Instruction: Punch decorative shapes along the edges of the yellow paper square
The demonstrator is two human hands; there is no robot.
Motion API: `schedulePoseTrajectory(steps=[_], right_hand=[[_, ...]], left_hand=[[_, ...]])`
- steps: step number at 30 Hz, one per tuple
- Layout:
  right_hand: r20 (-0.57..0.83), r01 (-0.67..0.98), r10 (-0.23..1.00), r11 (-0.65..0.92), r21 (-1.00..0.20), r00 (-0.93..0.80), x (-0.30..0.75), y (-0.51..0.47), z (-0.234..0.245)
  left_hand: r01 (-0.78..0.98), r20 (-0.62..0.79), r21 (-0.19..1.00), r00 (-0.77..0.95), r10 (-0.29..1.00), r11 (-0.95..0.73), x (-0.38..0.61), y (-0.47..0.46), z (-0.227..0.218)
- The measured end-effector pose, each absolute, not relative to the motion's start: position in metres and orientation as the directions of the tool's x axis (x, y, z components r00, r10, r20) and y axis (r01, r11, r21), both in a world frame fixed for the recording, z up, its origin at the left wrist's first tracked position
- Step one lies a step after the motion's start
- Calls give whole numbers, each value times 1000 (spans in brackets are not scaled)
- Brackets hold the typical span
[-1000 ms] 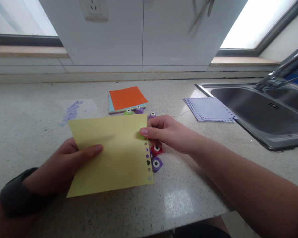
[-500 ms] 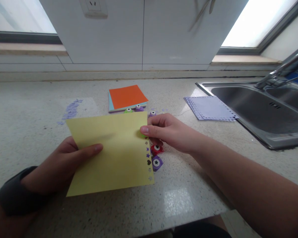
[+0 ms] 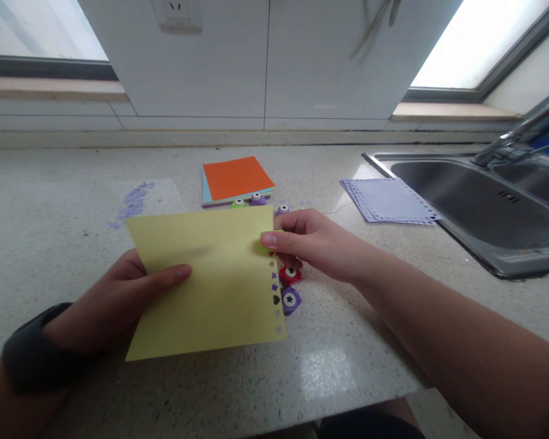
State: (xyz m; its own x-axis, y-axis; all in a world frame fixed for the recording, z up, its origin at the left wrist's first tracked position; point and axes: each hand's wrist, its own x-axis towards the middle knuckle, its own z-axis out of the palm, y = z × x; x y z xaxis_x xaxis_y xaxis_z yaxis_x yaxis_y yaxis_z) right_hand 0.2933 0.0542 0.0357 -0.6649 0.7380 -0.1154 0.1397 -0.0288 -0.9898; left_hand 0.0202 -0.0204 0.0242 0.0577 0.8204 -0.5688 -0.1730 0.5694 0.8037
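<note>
My left hand [image 3: 132,292] grips a sheet of yellow paper [image 3: 210,299] by its left side, thumb on top and fingers hidden beneath. Along the sheet's right edge runs a row of small punched shapes, among them a heart and flowers. My right hand [image 3: 302,241] pinches a small green craft punch [image 3: 266,246] at that edge, above the holes; most of it is covered by the thumb and paper. Just below the right hand are a red craft punch [image 3: 291,274] and a purple craft punch [image 3: 291,300], partly under the sheet.
Behind the sheet, more punches [image 3: 257,199] stand by a stack of coloured paper with an orange sheet [image 3: 238,178] on top. Purple paper cut-outs [image 3: 135,200] lie to the left. Lilac sheets with punched borders [image 3: 388,200] rest beside the steel sink [image 3: 462,201] at right.
The view has shifted very slightly. Both hands keep their hold on the paper and the green punch, and a little more green shows beside the right thumb.
</note>
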Motion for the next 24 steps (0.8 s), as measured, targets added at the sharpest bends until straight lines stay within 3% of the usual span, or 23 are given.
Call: schedulePoseTrajectory(steps=[12,24], right_hand=[[-99,-49,776,-165,-985,-623,293,58,28],[-115,-23,809,-157,-987,-576,290,59,20]], left_hand=[[-163,-547,818,75,833,552,16,-20,22],[-204,-533,818,87,842,538,19,-20,24]])
